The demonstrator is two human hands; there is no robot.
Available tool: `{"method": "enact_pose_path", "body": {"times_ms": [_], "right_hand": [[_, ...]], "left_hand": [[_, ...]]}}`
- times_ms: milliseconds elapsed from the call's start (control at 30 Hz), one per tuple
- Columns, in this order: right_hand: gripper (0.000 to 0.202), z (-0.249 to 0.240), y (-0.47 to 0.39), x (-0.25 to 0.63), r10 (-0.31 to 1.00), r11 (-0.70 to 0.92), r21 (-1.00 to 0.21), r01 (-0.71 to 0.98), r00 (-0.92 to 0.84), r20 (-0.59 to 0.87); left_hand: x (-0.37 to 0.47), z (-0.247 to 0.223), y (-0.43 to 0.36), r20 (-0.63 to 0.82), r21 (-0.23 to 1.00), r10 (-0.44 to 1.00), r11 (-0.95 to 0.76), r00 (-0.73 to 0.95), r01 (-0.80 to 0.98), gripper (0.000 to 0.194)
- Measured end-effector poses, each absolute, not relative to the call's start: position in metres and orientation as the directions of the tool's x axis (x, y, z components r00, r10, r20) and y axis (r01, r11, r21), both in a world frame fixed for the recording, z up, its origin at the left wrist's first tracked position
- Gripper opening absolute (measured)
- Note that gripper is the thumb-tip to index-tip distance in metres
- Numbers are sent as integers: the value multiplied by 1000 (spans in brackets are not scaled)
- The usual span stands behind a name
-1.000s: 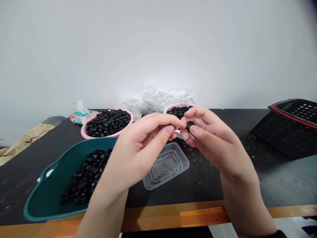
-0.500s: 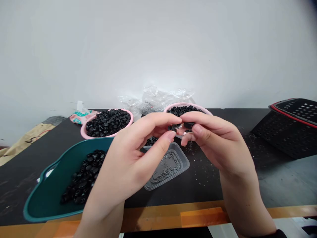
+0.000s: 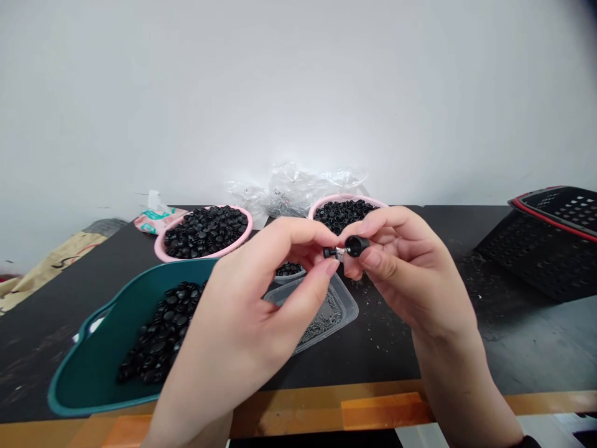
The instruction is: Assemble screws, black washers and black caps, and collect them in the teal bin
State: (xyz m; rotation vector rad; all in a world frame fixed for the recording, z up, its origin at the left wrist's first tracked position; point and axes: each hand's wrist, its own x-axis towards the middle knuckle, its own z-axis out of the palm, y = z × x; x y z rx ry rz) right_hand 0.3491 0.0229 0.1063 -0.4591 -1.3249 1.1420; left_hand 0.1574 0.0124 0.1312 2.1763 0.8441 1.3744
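Between thumb and index finger, my left hand [image 3: 261,298] pinches a small black plastic piece [image 3: 330,252] with a metal spring [image 3: 342,251] at its right end. My right hand [image 3: 410,274] grips a round black cap [image 3: 357,246], its hollow side turned left toward the spring. The spring bridges the narrow gap between the two parts; how far it reaches into the cap I cannot tell. Below them, a clear plastic tub [image 3: 351,305] with many small springs is partly covered by my left hand. Behind that hand, a bowl of small black parts [image 3: 289,269] shows only in part.
A teal scoop-shaped basin [image 3: 84,379] with black caps stands at the left. Farther back are two pink bowls [image 3: 161,249] of black parts, a crumpled clear plastic bag [image 3: 298,190] and a pink packet [image 3: 156,218]. A black perforated basket [image 3: 536,249] sits at right.
The cap in my right hand has turned so its hollow side now shows. The spring and black piece in my left hand have come in line with it, slightly lower.
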Motion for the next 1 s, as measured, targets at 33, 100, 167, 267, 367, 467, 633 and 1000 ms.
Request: {"method": "enact_pose_path", "body": {"times_ms": [33, 100, 167, 267, 367, 467, 633, 1000], "right_hand": [[17, 107, 23, 349, 848, 397, -817, -418, -175, 501], [18, 109, 23, 349, 852, 328, -814, -479, -221, 474], [16, 111, 22, 349, 853, 268, -808, -525, -260, 453], [16, 112, 20, 349, 854, 193, -798, -571, -302, 423], [16, 113, 19, 348, 857, 146, -795, -589, -326, 399], [16, 113, 19, 348, 852, 136, -794, -593, -338, 399], [15, 112, 19, 348, 852, 137, -800, -584, -343, 396], [13, 110, 20, 345, 880, 197, -834, -516, -281, 382]], "left_hand": [[157, 131, 12, 653, 632, 689, -725, 316, 275, 26], [157, 129, 10, 661, 618, 688, -726, 301, 303, 28], [157, 128, 10, 672, 594, 678, -733, 298, 331, 27], [157, 128, 9, 708, 532, 638, -763, 301, 366, 27], [156, 129, 8, 737, 469, 596, -790, 318, 395, 25], [157, 129, 6, 755, 423, 564, -809, 335, 409, 24], [158, 130, 4, 763, 395, 555, -806, 332, 440, 22], [162, 130, 7, 782, 336, 525, -808, 334, 484, 16]]}}
